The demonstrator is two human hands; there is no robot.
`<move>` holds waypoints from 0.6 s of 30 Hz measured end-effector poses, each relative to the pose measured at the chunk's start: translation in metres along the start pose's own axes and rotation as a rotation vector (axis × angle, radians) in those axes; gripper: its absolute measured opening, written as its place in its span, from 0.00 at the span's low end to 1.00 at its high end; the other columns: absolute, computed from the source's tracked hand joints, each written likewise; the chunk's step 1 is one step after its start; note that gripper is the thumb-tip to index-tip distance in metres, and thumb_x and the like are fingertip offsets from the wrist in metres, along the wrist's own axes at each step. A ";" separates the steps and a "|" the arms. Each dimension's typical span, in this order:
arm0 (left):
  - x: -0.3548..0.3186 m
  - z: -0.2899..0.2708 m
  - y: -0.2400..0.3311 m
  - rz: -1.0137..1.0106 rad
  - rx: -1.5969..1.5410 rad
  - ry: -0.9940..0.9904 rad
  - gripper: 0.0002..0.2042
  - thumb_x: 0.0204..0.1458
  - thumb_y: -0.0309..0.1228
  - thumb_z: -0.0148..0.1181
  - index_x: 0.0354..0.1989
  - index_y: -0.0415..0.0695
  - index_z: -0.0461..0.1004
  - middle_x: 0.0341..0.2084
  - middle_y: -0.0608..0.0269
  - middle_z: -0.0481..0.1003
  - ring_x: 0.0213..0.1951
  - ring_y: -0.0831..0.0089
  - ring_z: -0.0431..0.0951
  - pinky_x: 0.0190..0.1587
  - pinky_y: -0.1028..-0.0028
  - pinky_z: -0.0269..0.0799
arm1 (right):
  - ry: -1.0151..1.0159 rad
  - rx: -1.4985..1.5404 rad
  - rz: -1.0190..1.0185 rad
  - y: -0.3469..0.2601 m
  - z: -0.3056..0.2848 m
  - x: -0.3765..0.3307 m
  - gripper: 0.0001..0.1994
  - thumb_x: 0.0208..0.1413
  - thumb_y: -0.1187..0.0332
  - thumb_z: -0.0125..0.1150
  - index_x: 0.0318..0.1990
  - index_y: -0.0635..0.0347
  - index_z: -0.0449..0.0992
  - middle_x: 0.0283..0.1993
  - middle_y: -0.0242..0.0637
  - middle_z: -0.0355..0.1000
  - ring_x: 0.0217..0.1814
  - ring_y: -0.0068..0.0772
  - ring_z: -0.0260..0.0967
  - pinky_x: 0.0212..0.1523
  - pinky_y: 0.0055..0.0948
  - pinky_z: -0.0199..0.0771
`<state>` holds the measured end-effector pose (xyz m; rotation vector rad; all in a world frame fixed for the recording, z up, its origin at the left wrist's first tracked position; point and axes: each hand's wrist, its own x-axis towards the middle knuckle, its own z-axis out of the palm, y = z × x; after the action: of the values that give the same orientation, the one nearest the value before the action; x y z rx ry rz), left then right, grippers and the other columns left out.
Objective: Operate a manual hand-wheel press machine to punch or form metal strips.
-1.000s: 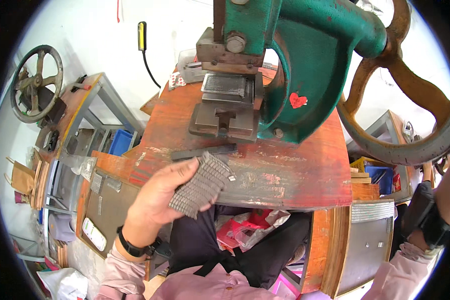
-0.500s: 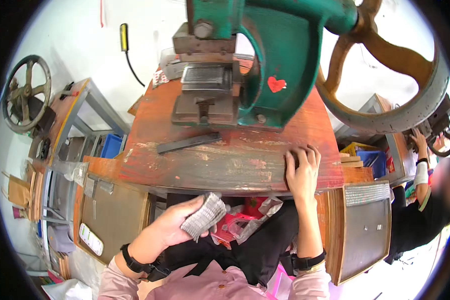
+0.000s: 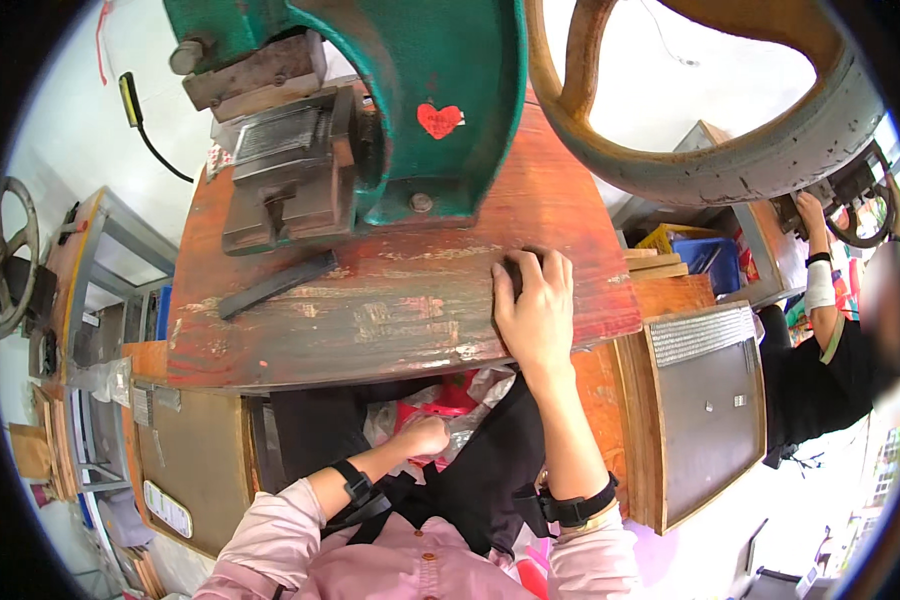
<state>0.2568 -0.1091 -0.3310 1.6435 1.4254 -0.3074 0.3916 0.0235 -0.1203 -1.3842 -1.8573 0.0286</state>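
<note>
Curling the left hand (image 3: 428, 436) at a crinkled clear-and-red plastic bag (image 3: 490, 392) in the lap, with fingertips hidden; cannot tell whether gripping anything. Resting the right hand (image 3: 535, 312) on the worn tabletop (image 3: 440, 268), with fingers parted and loosely bent, seemingly around nothing. Judging the plastic bag thin, limp, light and probably slippery: best taken by a gathered fold rather than a flat face, and gently, to avoid tearing. Finding a dark bar (image 3: 278, 285) farther out, flat on the tabletop and apart from both hands; judging it stiff, likely heavy for its size, best pinched midway across its long edges. Showing beyond: a green press (image 3: 480, 65).
</note>
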 end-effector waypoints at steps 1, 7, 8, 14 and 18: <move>-0.006 0.000 0.010 0.035 0.162 -0.032 0.13 0.49 0.28 0.46 0.35 0.40 0.79 0.32 0.42 0.77 0.41 0.56 0.79 0.41 0.62 0.75 | 0.000 -0.005 0.005 0.001 -0.001 0.000 0.09 0.50 0.69 0.59 0.37 0.64 0.72 0.43 0.48 0.66 0.48 0.50 0.63 0.49 0.43 0.63; 0.015 0.016 0.004 0.060 0.395 -0.256 0.15 0.44 0.29 0.48 0.37 0.36 0.77 0.42 0.46 0.75 0.40 0.56 0.78 0.38 0.63 0.73 | -0.013 0.002 0.029 0.001 -0.005 0.002 0.09 0.50 0.69 0.59 0.38 0.64 0.72 0.43 0.47 0.66 0.48 0.49 0.63 0.48 0.42 0.63; 0.021 0.013 0.003 0.113 0.510 -0.552 0.16 0.45 0.29 0.47 0.40 0.35 0.76 0.44 0.48 0.75 0.39 0.57 0.78 0.36 0.62 0.72 | -0.018 0.003 0.030 0.001 -0.004 0.002 0.10 0.50 0.69 0.59 0.38 0.64 0.73 0.43 0.47 0.66 0.48 0.49 0.63 0.48 0.42 0.63; 0.066 0.121 -0.069 -0.495 -1.194 -0.010 0.11 0.53 0.31 0.44 0.37 0.42 0.72 0.29 0.55 0.75 0.28 0.62 0.76 0.26 0.62 0.70 | 0.103 0.097 -0.041 -0.002 -0.004 -0.001 0.09 0.48 0.72 0.60 0.37 0.64 0.72 0.39 0.46 0.68 0.44 0.49 0.65 0.46 0.43 0.64; 0.032 0.078 -0.041 -0.730 -1.404 0.130 0.09 0.55 0.31 0.44 0.35 0.43 0.71 0.29 0.55 0.75 0.27 0.61 0.77 0.26 0.62 0.74 | 0.324 0.177 -0.342 0.002 -0.001 -0.054 0.09 0.40 0.79 0.62 0.26 0.56 0.69 0.30 0.36 0.68 0.31 0.39 0.65 0.37 0.37 0.62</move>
<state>0.2584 -0.1505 -0.4155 -0.0042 1.6459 0.3762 0.3980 -0.0205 -0.1513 -0.8804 -1.7443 -0.1895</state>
